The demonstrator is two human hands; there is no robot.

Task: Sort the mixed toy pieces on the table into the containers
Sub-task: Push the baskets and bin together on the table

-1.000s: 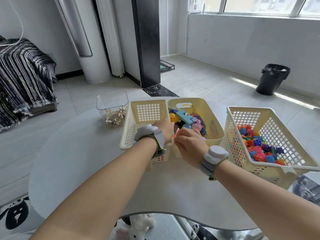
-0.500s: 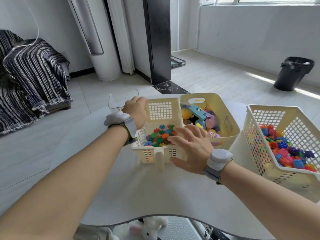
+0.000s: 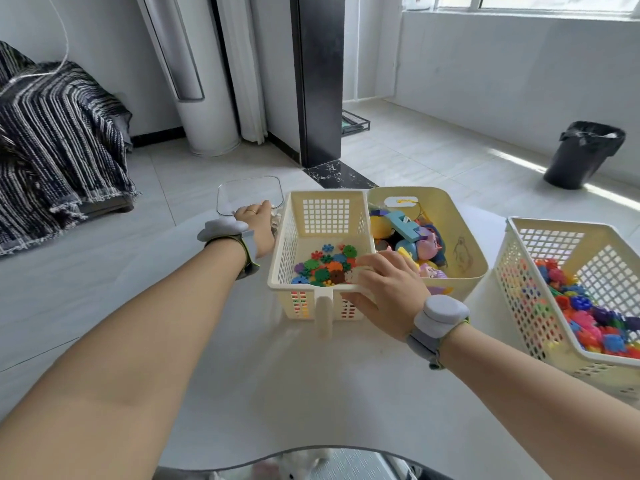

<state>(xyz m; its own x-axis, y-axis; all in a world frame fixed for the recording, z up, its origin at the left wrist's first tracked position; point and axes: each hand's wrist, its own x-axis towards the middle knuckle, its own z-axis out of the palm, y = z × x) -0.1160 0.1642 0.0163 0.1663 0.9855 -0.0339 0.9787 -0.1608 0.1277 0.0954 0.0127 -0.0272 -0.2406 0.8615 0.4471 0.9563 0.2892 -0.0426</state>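
Observation:
A cream lattice basket (image 3: 325, 209) stands mid-table with small flower-shaped pieces (image 3: 325, 268) of many colours on its floor. My right hand (image 3: 388, 289) grips its near right corner, fingers over the rim and thumb on the outer wall. Left of that basket is a clear plastic container (image 3: 249, 192). My left hand (image 3: 254, 225) reaches over its near rim, and its fingers are hidden there. A solid cream bin (image 3: 464, 251) behind my right hand holds larger toy figures (image 3: 415, 237). A second lattice basket (image 3: 540, 237) at the right holds several bright interlocking pieces (image 3: 588, 317).
The white table (image 3: 277, 375) ends in a curved near edge, with a plush toy (image 3: 301, 462) below it. On the floor beyond are a black pillar (image 3: 317, 81), a black waste bin (image 3: 585, 154) and a striped blanket (image 3: 52, 133).
My left hand left the middle basket's rim and moved left to the clear container. My right hand came off the toy bin and took hold of the basket's near right corner.

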